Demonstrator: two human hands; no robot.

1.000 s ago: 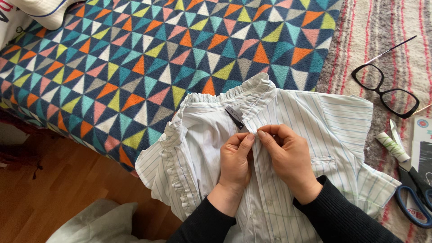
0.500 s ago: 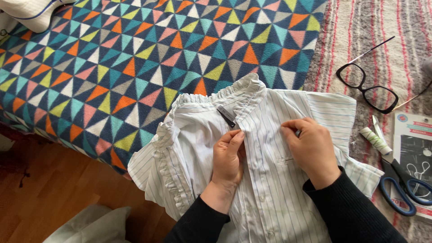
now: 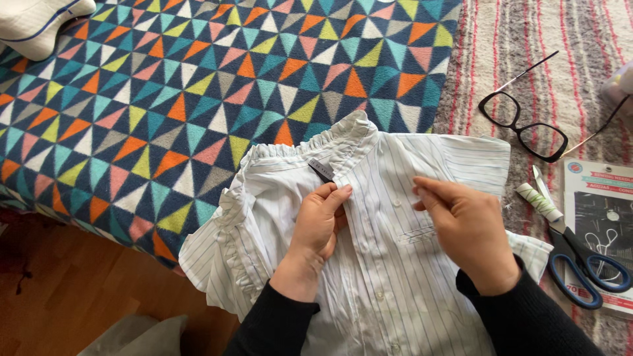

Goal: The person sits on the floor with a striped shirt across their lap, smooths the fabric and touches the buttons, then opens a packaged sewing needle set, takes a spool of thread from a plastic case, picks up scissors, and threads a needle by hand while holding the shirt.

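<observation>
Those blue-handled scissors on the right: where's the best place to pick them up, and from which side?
Take the scissors by the blue loops, probably coming from the right hand side. The loops point toward the person and lie open on the card packet, while the blades run up and left beside the thread spool, so the handle end is safer.

A bed carries everything, standing over a wooden floor. A triangle-patterned blanket covers its left part, a striped cover shows on the right. A white striped shirt lies on both. Right of the shirt lie black glasses, a thread spool, blue-handled scissors and a printed card. Far up-left of it, a white cushion.
</observation>
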